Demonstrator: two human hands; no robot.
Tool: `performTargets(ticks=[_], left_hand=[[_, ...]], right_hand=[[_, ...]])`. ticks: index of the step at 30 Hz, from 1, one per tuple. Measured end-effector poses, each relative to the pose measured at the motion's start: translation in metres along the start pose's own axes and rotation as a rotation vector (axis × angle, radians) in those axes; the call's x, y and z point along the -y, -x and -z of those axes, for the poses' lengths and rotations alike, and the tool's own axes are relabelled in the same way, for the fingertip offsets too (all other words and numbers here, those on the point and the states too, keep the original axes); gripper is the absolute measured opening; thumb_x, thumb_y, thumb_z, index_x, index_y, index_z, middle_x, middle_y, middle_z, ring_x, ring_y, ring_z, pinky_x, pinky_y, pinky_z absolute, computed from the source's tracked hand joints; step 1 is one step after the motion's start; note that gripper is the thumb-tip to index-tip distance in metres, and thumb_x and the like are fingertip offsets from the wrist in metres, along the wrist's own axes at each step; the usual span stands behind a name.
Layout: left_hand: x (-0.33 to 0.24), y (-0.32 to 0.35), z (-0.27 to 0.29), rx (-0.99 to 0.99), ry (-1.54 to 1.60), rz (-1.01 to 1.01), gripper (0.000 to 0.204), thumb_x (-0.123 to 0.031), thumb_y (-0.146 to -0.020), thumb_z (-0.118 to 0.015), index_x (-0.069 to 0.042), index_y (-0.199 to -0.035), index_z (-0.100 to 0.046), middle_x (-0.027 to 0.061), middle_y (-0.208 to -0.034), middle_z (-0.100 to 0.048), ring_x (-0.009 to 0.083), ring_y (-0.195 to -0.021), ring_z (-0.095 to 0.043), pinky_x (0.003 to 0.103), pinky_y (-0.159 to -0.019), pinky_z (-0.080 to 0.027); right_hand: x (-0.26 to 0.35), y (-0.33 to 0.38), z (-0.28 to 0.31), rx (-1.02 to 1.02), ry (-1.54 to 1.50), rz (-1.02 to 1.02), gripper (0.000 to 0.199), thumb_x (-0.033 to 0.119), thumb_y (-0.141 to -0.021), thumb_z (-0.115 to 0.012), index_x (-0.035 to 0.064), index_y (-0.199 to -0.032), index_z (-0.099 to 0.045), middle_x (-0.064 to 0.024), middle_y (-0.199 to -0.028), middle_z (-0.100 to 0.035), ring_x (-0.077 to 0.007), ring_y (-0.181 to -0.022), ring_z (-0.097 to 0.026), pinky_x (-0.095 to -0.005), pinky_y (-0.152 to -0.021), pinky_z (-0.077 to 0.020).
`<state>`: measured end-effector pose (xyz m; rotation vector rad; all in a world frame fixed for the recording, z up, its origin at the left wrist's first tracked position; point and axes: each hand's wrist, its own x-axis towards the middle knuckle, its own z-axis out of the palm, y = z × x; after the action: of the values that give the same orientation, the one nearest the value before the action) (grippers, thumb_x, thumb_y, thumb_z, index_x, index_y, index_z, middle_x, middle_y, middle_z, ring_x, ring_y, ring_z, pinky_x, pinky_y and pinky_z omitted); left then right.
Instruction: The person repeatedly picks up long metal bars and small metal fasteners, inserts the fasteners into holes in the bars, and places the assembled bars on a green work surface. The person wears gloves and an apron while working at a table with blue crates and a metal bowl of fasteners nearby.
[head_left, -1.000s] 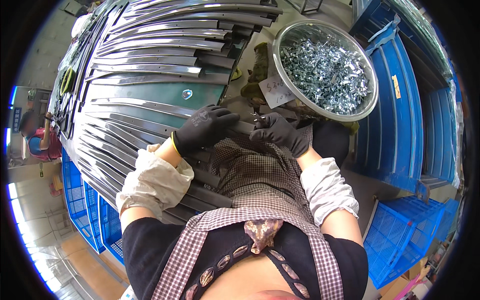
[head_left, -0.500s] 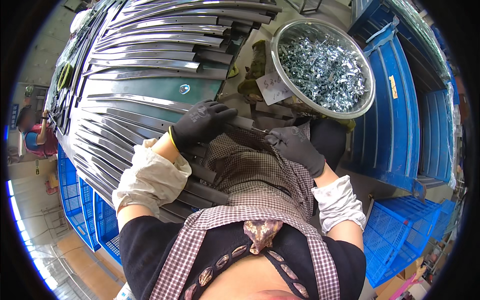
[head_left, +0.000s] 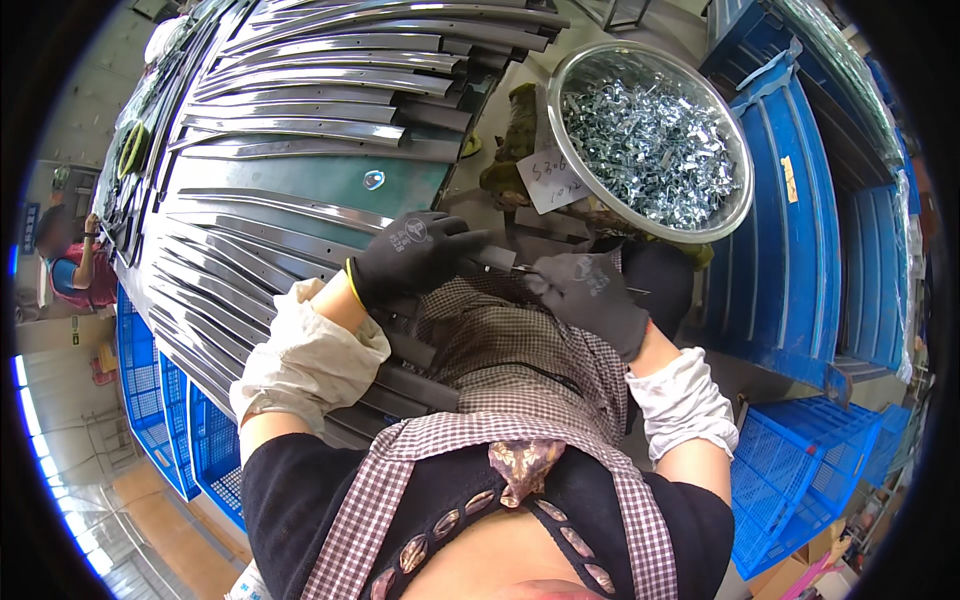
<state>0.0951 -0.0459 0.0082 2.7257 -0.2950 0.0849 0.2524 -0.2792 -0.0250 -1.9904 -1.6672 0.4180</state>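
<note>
My left hand (head_left: 418, 250), in a black work glove with a yellow cuff edge, is closed round a long dark trim strip near its end. That strip end (head_left: 497, 258) sticks out past the fingers toward my right hand (head_left: 592, 298), also black-gloved. The right fingers are pinched round a thin metal piece (head_left: 526, 268) whose tip meets the strip's end. A slim shiny end also shows by the right knuckles; the rest is hidden in the glove, so its kind is unclear. More dark trim strips (head_left: 300, 128) lie in rows on the green-topped table (head_left: 400, 185) beside my left arm.
A clear round basin (head_left: 735, 215) full of small shiny metal clips (head_left: 650, 150) stands ahead right, with a handwritten paper (head_left: 550, 180) at its edge. Blue metal bins (head_left: 785, 200) rise at right. Blue plastic crates (head_left: 790, 470) stand on both sides. Another person (head_left: 75, 265) is at far left.
My right hand has rolled over and shifted slightly down, so its back shows more, and a slim metal end now appears by its knuckles. My left hand has moved slightly right with the strip.
</note>
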Motion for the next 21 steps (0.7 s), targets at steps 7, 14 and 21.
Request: performTargets(ticks=[7, 14, 21], left_hand=[[-0.003, -0.001, 0.005, -0.02, -0.052, -0.057, 0.045, -0.019, -0.084, -0.073, -0.011, -0.128, -0.064, 0.0095, -0.078, -0.056, 0.0289, -0.068, -0.057, 0.041, -0.061, -0.047], [-0.051, 0.032, 0.044, 0.049, 0.02, -0.016, 0.053, -0.016, -0.079, -0.075, -0.012, -0.131, -0.062, 0.011, -0.078, -0.056, 0.0294, -0.062, -0.057, 0.04, -0.055, -0.046], [-0.052, 0.071, 0.055, 0.149, 0.255, -0.043, 0.047, -0.018, -0.076, -0.075, -0.012, -0.123, -0.069, 0.0117, -0.092, -0.066, 0.0329, -0.085, -0.065, 0.042, -0.076, -0.053]], right_hand=[[-0.061, 0.021, 0.05, -0.24, 0.033, -0.296, 0.027, 0.029, -0.092, -0.066, 0.0038, -0.103, -0.071, -0.0173, -0.087, -0.07, -0.0337, -0.08, -0.069, -0.0401, -0.071, -0.0525], [-0.118, -0.003, 0.077, -0.295, 0.107, -0.464, 0.034, 0.028, -0.087, -0.07, 0.0016, -0.108, -0.068, -0.0184, -0.095, -0.07, -0.0328, -0.088, -0.068, -0.0417, -0.079, -0.0514], [-0.158, -0.037, 0.057, -0.257, 0.394, -0.522, 0.056, 0.044, -0.083, -0.074, 0.0166, -0.13, -0.059, -0.0212, -0.119, -0.062, -0.0417, -0.106, -0.064, -0.0512, -0.084, -0.0537]])
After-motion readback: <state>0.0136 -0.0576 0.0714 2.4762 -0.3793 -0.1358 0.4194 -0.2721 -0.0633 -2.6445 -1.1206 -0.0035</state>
